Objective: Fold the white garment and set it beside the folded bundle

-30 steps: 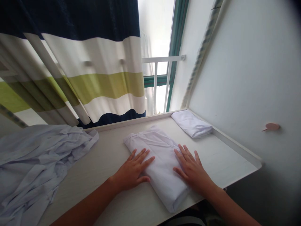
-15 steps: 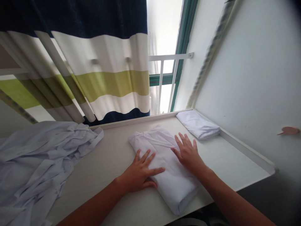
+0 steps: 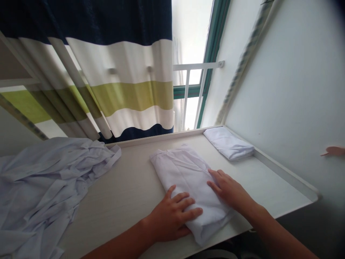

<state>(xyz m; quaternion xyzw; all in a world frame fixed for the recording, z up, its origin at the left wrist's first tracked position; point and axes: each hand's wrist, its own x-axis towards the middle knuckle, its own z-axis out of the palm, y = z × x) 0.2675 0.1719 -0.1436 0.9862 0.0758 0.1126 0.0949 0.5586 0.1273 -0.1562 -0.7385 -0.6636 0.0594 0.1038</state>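
Note:
A folded white garment (image 3: 188, 180), probably a shirt, lies on the white tabletop in front of me, its long side slanting toward the lower right. My left hand (image 3: 175, 216) rests over its left near part with fingers apart; the thumb sits low by the garment's edge, partly hidden. Along the right edge of the cloth lies my right hand (image 3: 230, 189), fingers stretched out and thumb apart, pressing on the fabric. Neither hand lifts the cloth. A few creases cross its upper half.
A loose heap of white clothes (image 3: 48, 187) covers the left side of the table (image 3: 126, 183). Another folded white garment (image 3: 229, 143) lies in the far right corner against the raised rim (image 3: 285, 172). Behind are a striped curtain (image 3: 134, 95) and a white railing (image 3: 198, 66).
Both hands have slid toward me along the folded garment, the right from its upper part to its right edge, the left nearer the close end. The view has shifted slightly.

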